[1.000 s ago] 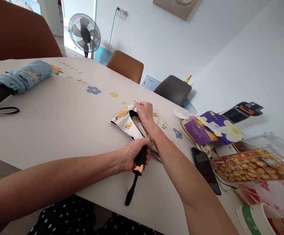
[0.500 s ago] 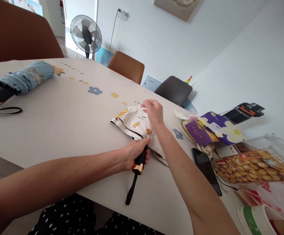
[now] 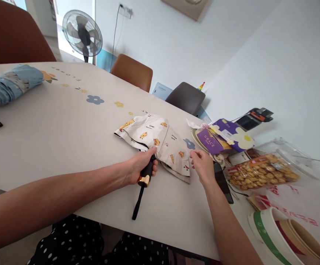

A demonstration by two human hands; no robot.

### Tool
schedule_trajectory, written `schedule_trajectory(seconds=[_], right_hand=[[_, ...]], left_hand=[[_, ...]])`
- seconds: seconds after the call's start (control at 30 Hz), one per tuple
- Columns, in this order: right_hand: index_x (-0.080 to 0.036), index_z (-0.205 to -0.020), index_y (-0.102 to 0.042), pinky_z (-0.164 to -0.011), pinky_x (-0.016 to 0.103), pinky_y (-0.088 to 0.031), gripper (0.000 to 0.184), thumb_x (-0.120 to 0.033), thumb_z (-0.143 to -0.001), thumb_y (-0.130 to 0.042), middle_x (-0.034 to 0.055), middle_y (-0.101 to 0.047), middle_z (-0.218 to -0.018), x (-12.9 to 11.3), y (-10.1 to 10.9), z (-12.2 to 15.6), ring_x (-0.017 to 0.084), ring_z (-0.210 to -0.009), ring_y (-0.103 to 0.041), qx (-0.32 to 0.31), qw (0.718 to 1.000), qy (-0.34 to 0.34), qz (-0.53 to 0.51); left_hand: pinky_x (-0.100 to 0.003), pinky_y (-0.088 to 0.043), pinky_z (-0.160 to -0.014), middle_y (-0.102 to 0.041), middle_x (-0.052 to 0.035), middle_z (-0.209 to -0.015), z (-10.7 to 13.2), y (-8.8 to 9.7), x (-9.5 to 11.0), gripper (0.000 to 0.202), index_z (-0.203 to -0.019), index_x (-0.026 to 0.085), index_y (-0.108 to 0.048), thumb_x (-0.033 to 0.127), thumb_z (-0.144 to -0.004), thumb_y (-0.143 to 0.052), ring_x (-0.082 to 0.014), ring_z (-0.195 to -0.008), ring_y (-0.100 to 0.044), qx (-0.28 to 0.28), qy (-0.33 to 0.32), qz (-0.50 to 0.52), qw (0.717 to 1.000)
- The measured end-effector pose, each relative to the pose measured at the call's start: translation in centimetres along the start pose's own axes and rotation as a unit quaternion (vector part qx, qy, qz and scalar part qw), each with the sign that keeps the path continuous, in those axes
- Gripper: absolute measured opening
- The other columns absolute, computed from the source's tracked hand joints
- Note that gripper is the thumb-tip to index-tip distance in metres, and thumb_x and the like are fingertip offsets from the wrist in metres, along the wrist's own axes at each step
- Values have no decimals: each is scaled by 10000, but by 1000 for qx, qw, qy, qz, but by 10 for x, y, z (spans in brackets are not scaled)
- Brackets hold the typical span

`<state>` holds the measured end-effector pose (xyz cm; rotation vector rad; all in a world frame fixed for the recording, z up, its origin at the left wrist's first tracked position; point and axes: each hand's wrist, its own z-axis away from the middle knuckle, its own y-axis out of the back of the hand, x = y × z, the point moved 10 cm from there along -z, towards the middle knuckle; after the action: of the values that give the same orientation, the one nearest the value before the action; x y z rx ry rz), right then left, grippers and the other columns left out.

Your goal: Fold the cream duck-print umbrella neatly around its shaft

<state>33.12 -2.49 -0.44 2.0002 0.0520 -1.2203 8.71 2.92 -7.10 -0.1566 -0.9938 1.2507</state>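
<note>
A folding umbrella [image 3: 164, 141] lies on the table, its white canopy printed with yellow chicks. The canopy is loosely folded and spread into a fan shape. My left hand [image 3: 143, 165] is closed around its black handle [image 3: 148, 170], which has a gold-coloured end and a black wrist strap [image 3: 138, 203] hanging toward me. Beside the canopy's right edge is my right hand [image 3: 202, 163], fingers bent and thumb a little apart, with nothing visible between them. Whether its fingertips touch the fabric is hard to tell.
A rolled light-blue umbrella [image 3: 16, 82] lies on the table [image 3: 66, 147] at the left. Along the right are a phone [image 3: 222, 182], a purple box [image 3: 211, 141], a clear container of snacks [image 3: 262, 171] and paper cups [image 3: 270, 228]. Chairs and a fan [image 3: 82, 35] stand beyond.
My right hand has moved from the top of the canopy to its right edge, uncovering the printed fabric. My left hand keeps hold of the handle. The view has shifted to the right.
</note>
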Motion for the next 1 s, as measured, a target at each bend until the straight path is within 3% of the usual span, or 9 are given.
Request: schedule_trajectory(seconds=[0.13, 0.23, 0.33, 0.43, 0.53, 0.6, 0.8, 0.9, 1.0], right_hand=[[-181, -590, -620, -535, 283, -336, 359, -524, -677, -562, 47, -614, -596, 6, -5, 11, 195, -582, -524, -34, 985, -16, 167], [-180, -528, -585, -499, 270, -295, 360, -513, -661, -604, 17, -572, -522, 7, -12, 15, 169, -526, -491, -67, 981, -15, 179], [-176, -554, -597, -504, 258, -317, 264, -416, -658, -635, -12, -560, -523, 4, -4, 17, 150, -532, -490, -37, 995, -8, 89], [-185, -619, -614, -528, 248, -390, 172, -346, -621, -675, -33, -573, -567, 10, 7, 19, 137, -553, -521, 10, 989, -60, -138], [-211, -706, -625, -608, 264, -480, 138, -328, -638, -657, -22, -645, -705, 11, -2, 21, 162, -698, -612, -11, 914, -120, -387], [-225, -789, -641, -670, 296, -516, 171, -364, -696, -607, 2, -680, -820, 5, -13, 23, 188, -841, -638, -46, 870, -136, -472], [-207, -927, -652, -628, 388, -553, 474, -600, -784, -429, 93, -702, -873, 5, -63, 47, 254, -852, -663, -191, 838, -254, -443], [-205, -958, -643, -573, 347, -564, 249, -345, -759, -591, 57, -711, -851, 14, -66, 50, 221, -739, -677, -174, 841, -287, -424], [-189, -944, -645, -536, 294, -568, 230, -148, -720, -610, 30, -715, -836, 22, -57, 46, 186, -671, -675, -122, 843, -305, -425]], left_hand=[[-171, -378, -393, -464, 36, -617, 2, 0, 0, 275, -769, 177, -409, 413, -815, -544, -50, -441, -423, 3, 3, -3, 1000], [-169, -381, -394, -469, 33, -631, 3, 2, -1, 278, -783, 176, -423, 416, -804, -560, -49, -449, -428, 11, 8, -6, 1000], [-174, -390, -397, -473, 31, -639, 1, 3, -2, 282, -797, 178, -435, 425, -794, -569, -53, -457, -431, 11, 10, -8, 1000], [-176, -393, -400, -473, 30, -642, -1, 4, -2, 280, -796, 180, -438, 421, -788, -580, -55, -464, -434, 8, 8, -8, 1000], [-176, -392, -399, -470, 29, -643, -2, 4, -2, 291, -781, 177, -443, 431, -782, -586, -54, -467, -434, 3, 6, -12, 1000], [-174, -391, -400, -469, 31, -643, -2, 4, -2, 294, -777, 176, -445, 434, -783, -586, -52, -467, -432, 3, 8, -15, 1000], [-175, -386, -396, -469, 31, -635, -1, 2, -2, 272, -787, 177, -439, 414, -798, -574, -55, -466, -428, -1, 5, -3, 1000], [-171, -388, -400, -477, 27, -643, 1, 0, -2, 277, -786, 172, -441, 414, -797, -575, -53, -468, -429, -7, 7, 1, 1000], [-170, -390, -400, -484, 23, -648, 2, -1, -2, 282, -784, 169, -442, 418, -797, -572, -54, -469, -433, -8, 10, 4, 1000]])
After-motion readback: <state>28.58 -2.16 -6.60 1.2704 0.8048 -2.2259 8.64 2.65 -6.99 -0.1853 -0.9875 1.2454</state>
